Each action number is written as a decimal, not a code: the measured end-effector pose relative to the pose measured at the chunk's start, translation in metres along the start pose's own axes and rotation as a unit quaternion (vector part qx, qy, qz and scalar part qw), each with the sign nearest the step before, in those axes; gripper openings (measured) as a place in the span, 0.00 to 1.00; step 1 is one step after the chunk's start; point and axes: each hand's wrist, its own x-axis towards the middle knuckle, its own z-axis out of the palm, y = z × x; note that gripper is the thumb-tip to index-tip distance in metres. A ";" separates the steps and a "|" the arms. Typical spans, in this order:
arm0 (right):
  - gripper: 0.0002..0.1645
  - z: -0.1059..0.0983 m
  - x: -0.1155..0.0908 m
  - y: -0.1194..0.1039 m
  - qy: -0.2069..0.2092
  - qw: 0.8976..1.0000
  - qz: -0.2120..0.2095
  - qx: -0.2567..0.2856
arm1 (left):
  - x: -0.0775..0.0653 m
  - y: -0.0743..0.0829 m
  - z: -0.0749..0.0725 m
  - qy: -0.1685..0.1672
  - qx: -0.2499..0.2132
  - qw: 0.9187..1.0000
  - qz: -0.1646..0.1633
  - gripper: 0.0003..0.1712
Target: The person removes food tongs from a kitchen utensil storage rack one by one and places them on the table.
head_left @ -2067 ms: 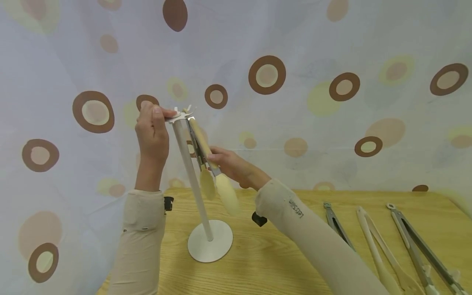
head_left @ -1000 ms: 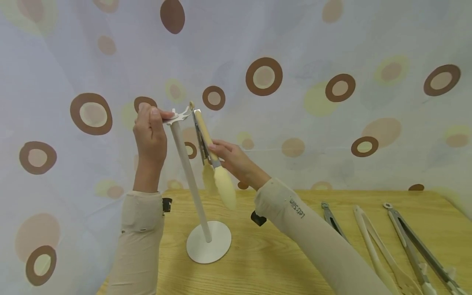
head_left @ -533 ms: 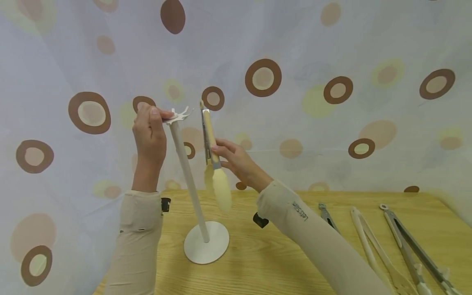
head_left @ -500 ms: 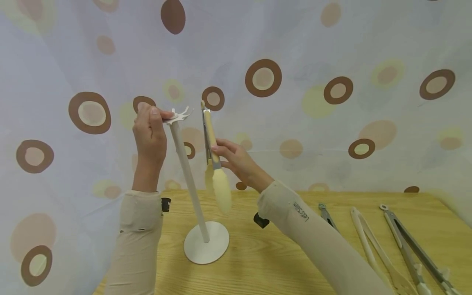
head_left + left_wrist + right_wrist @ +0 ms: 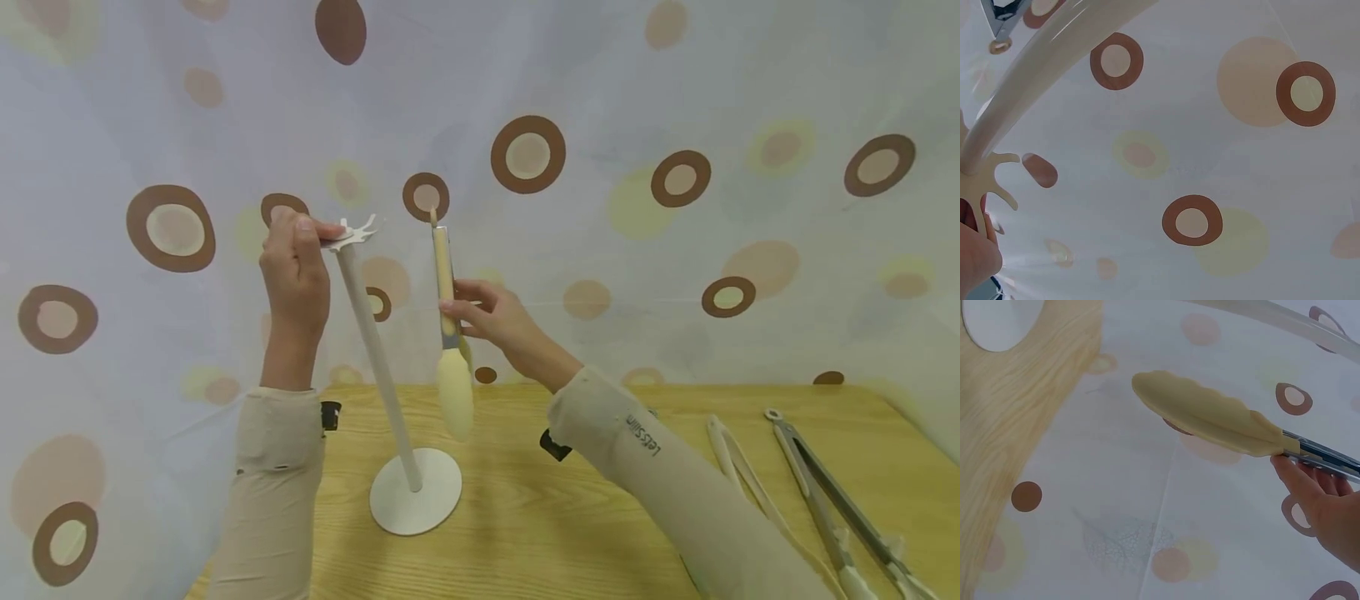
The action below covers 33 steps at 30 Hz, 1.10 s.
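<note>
In the head view my left hand [image 5: 295, 275] pinches the hooked top of a white utensil stand [image 5: 378, 367], whose pole leans over its round base. Pale yellow kitchen tongs [image 5: 455, 392] are held upright by my right hand [image 5: 502, 325], off the table and apart from the stand. The hanging loop of the tongs points up, level with the hooks. In the right wrist view the scalloped yellow heads of the tongs [image 5: 1204, 412] lie close together. The left wrist view shows the curved hooks of the stand [image 5: 985, 184] from below, bearing no utensil.
On the right of the wooden table [image 5: 525, 517] lie beige tongs [image 5: 738, 458] and grey tongs [image 5: 817, 483]. A further green-ended pair is mostly hidden under my right sleeve [image 5: 660, 467]. A dotted curtain [image 5: 600, 100] hangs behind.
The tongs have come away from the stand's hooks and moved right with my right hand, turning more upright. My left hand keeps its hold on the stand's top.
</note>
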 end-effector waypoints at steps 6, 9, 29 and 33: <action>0.33 -0.009 -0.007 -0.008 0.026 0.998 0.031 -0.048 | 0.000 -0.002 0.000 0.002 -0.001 1.000 0.003 0.19; 0.35 -0.012 -0.010 -0.012 0.039 0.995 0.042 -0.083 | 0.000 -0.001 0.000 0.000 0.001 1.000 0.003 0.19; 0.42 -0.041 -0.042 -0.014 0.090 0.958 0.128 -0.241 | 0.000 -0.003 0.001 0.000 0.003 1.000 0.007 0.21; 0.40 -0.050 -0.046 -0.009 0.090 0.950 0.149 -0.258 | 0.001 -0.003 0.001 -0.001 0.001 1.000 0.006 0.21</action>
